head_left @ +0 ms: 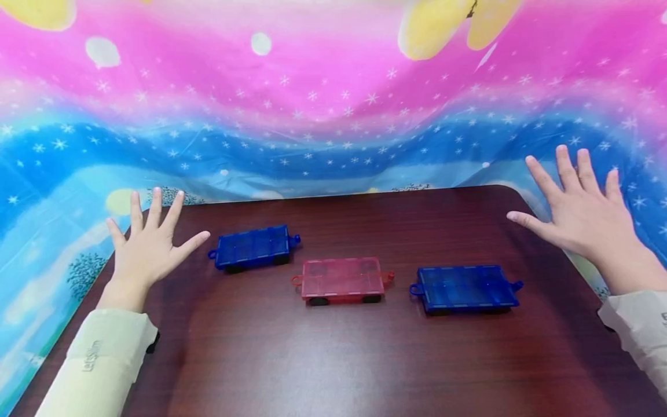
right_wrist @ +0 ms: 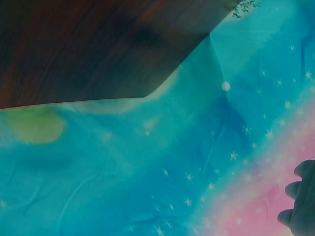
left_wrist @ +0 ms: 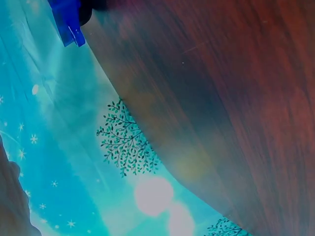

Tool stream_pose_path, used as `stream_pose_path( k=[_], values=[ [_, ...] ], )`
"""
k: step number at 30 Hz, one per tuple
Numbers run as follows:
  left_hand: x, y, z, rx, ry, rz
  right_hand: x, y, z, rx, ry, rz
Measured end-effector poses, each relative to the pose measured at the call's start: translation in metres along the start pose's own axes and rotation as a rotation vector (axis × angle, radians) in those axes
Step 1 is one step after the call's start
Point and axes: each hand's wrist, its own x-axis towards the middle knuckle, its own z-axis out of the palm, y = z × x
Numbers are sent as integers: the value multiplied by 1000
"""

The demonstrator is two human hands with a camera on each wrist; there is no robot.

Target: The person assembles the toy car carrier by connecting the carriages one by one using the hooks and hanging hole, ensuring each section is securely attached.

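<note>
Three toy wagon bases of see-through plastic stand on a dark wooden table (head_left: 323, 359). Leftmost and farthest back is a blue wagon base (head_left: 252, 248). A red wagon base (head_left: 342, 280) is in the middle, and a second blue wagon base (head_left: 466, 288) stands to the right. Each has black wheels, with a ring at its left end and a small hook at its right. My left hand (head_left: 148, 249) is spread wide over the table's left edge, holding nothing. Over the right edge my right hand (head_left: 589, 211) is spread too, fingers apart, touching no wagon.
A cloth (head_left: 323, 87) printed in pink and blue with snowflakes hangs behind the table and along both sides. The table's back right corner (head_left: 508, 191) is rounded. Pale sleeves (head_left: 99, 359) cover both forearms.
</note>
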Motion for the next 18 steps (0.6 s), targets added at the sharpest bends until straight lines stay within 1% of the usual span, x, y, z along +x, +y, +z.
stream_pose_path(
  k=[3, 9, 18],
  values=[
    [-4, 0, 1, 7, 4, 4, -1, -3, 3, 19, 3, -10],
    [-13, 6, 1, 16, 23, 22, -5, -11, 10, 54, 5, -34],
    [-24, 23, -6, 25, 45, 55, -13, -26, 15, 65, 21, -93]
  ],
)
